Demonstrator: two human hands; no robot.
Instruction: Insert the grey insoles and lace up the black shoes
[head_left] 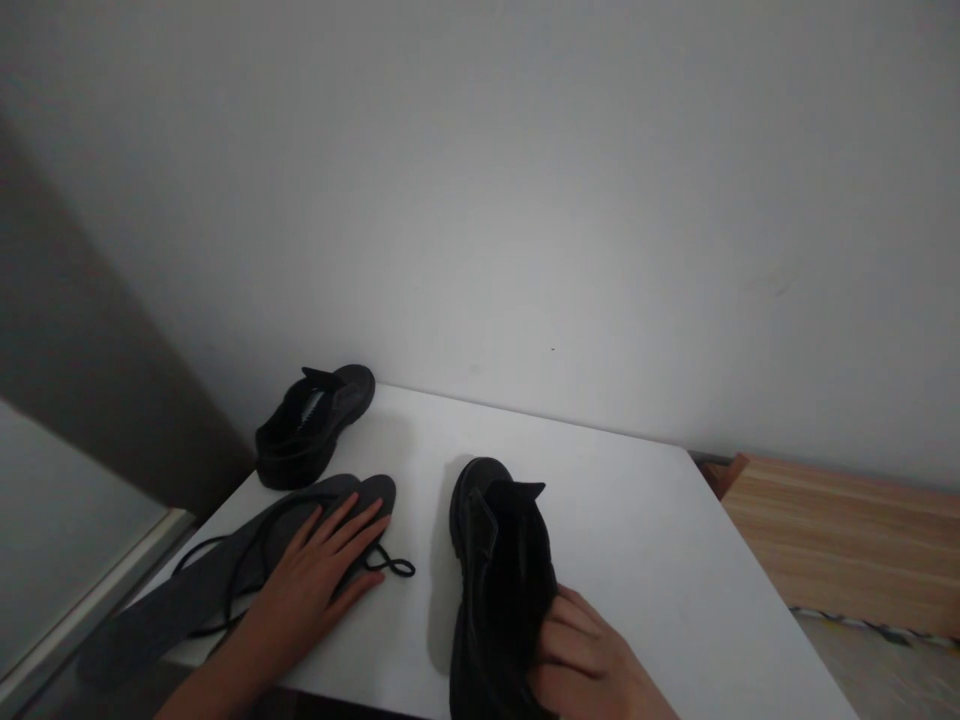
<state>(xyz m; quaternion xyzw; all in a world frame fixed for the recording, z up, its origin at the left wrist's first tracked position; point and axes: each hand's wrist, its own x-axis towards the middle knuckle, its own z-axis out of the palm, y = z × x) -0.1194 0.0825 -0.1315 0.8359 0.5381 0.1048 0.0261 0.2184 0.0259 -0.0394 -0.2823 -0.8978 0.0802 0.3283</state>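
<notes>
A black shoe [491, 570] stands on the white table [637, 540], toe pointing away, its tongue pulled up. My right hand [589, 655] grips its near side at the opening, fingers curled on the upper. My left hand [319, 580] lies flat, fingers spread, on dark grey insoles [225, 575] at the table's left edge. A black shoelace [390, 565] loops over the insoles and past my fingertips. A second black shoe [315, 425] sits at the far left corner, without laces.
A plain white wall rises right behind the table. A wooden surface [847, 540] lies lower at the right. A grey panel and pale ledge [67, 540] border the left side.
</notes>
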